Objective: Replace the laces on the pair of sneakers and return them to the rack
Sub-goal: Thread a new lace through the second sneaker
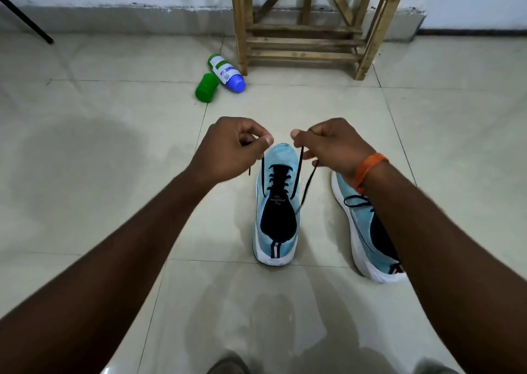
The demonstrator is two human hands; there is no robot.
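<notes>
**Two Hands, One Black Lace**

The left hand [228,148] pinched one end of the black lace [297,171]. The right hand [330,148] pinched the other end. The hands were near each other but not touching. Just under them sat the blue sneaker [275,248], with the lace through its holes. The other sneaker [360,225] lay under the right wrist. The wooden rack [308,43] stood well past the hands. Pulling one side too hard could leave the ends uneven. A loose pinch could drop the lace.

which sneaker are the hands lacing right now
The centre sneaker: left hand and right hand each pinch an end of its black lace. The other sneaker sits aside, rightward.
</notes>
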